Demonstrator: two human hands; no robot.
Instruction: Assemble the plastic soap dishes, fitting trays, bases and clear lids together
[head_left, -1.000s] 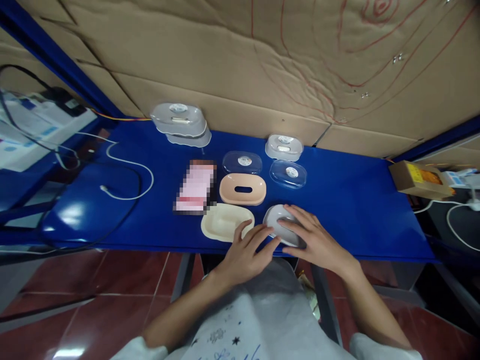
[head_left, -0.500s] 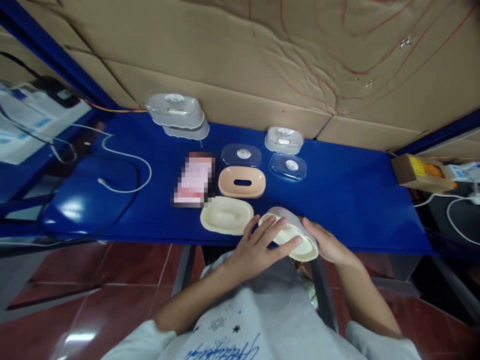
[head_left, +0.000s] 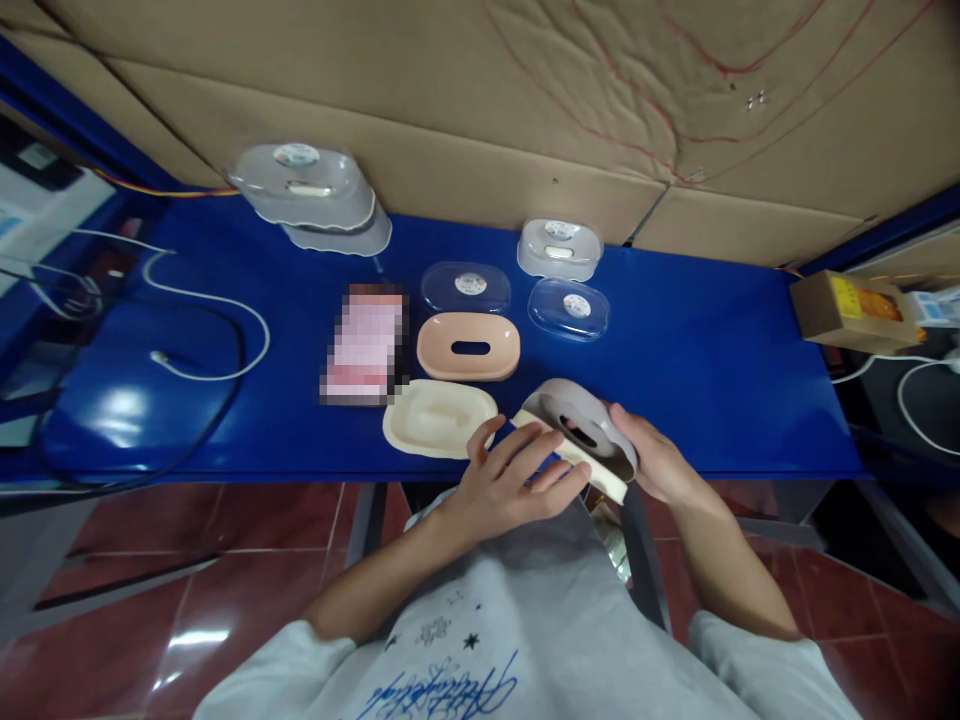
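Observation:
My right hand (head_left: 651, 458) grips the right side of a grey oval tissue box shell (head_left: 571, 400), tilted so its hollow inside and slot show. Along the shell's near edge, a cream base (head_left: 609, 483) is parted from it on this side. My left hand (head_left: 514, 480) has its fingers spread along that base and holds it; the palm side is hidden. Just left of my left hand, a second cream oval base (head_left: 431, 418) lies on the blue table. Behind it sits a peach oval lid (head_left: 439, 350) with a dark slot.
Two clear oval covers (head_left: 450, 290) (head_left: 551, 310) with round stickers lie farther back. Stacked grey boxes (head_left: 330, 205) and a smaller grey box (head_left: 555, 260) stand near the cardboard wall. A pixelated phone-like item (head_left: 366, 340), a white cable (head_left: 251, 310) and a cardboard box (head_left: 840, 310) flank the work.
The grey shell has tipped away from the cream base, and its hollow inside now shows. Before, the base covered the shell's opening. The camera view has shifted slightly.

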